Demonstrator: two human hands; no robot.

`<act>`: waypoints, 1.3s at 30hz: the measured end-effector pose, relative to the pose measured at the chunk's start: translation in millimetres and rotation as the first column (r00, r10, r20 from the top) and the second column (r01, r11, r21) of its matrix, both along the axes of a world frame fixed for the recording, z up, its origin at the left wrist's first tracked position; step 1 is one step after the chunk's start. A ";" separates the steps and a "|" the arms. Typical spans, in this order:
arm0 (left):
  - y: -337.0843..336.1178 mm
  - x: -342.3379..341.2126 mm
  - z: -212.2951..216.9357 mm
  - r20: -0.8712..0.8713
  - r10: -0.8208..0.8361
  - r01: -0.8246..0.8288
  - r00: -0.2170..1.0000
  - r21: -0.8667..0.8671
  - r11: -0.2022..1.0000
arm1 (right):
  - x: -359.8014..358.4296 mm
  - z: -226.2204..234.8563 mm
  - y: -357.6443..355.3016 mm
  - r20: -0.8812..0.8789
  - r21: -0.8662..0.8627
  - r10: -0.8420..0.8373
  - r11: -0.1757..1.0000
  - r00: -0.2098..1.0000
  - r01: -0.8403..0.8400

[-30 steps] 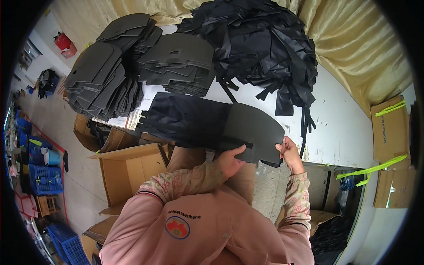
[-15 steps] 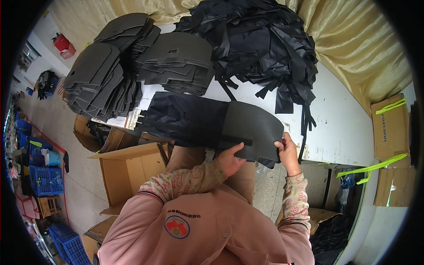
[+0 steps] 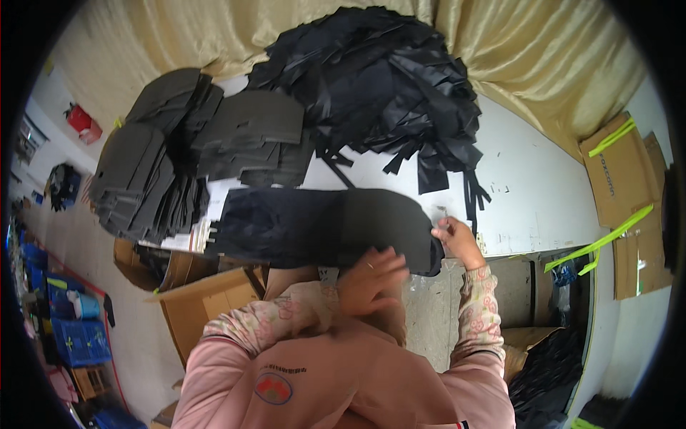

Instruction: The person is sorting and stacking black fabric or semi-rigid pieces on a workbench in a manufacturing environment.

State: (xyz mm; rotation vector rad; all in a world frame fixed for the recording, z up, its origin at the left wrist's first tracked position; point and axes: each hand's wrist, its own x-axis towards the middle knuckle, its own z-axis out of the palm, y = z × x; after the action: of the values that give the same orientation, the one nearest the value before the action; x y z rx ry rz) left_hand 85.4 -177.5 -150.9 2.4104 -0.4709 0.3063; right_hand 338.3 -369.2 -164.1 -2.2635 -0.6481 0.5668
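While your left hand [image 3: 371,282] is staying near the grey panel's [image 3: 379,225] lower edge: fingers are showing spread and blurred; cannot tell contact.
Right hand [image 3: 459,242]: your thumb is meeting the rounded right edge; cannot tell whether you are pinching.
Panel: is adjoining black cloth [image 3: 275,222] and overhanging the white table's [image 3: 532,207] front edge.
Overhang: best handled when you are supporting it underneath, keeping cloth unwrinkled.

A heaped worktable [image 3: 547,200], cardboard cartons [image 3: 632,175] and blue crates [image 3: 80,343] suggest a workshop.
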 end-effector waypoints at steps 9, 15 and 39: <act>4.3 10.9 -43.0 -0.162 0.145 -0.071 0.976 0.395 0.916 | 137.7 38.3 101.8 0.621 0.312 -0.189 0.950 0.761 -0.019; 0.8 8.3 -38.1 -0.255 0.167 -0.047 0.952 0.417 0.908 | 147.6 119.0 211.3 0.653 0.120 -0.074 0.993 0.754 -0.007; 39.5 28.6 -14.7 -0.196 0.070 -0.061 0.978 0.051 0.997 | 75.0 97.6 104.6 0.556 0.397 0.027 0.870 0.831 -0.293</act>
State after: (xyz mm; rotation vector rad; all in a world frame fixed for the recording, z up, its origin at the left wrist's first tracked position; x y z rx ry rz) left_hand 114.0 -138.0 -165.6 2.4715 -0.3120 0.0838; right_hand 413.3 -264.6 -66.5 -1.8929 -1.1330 -0.1724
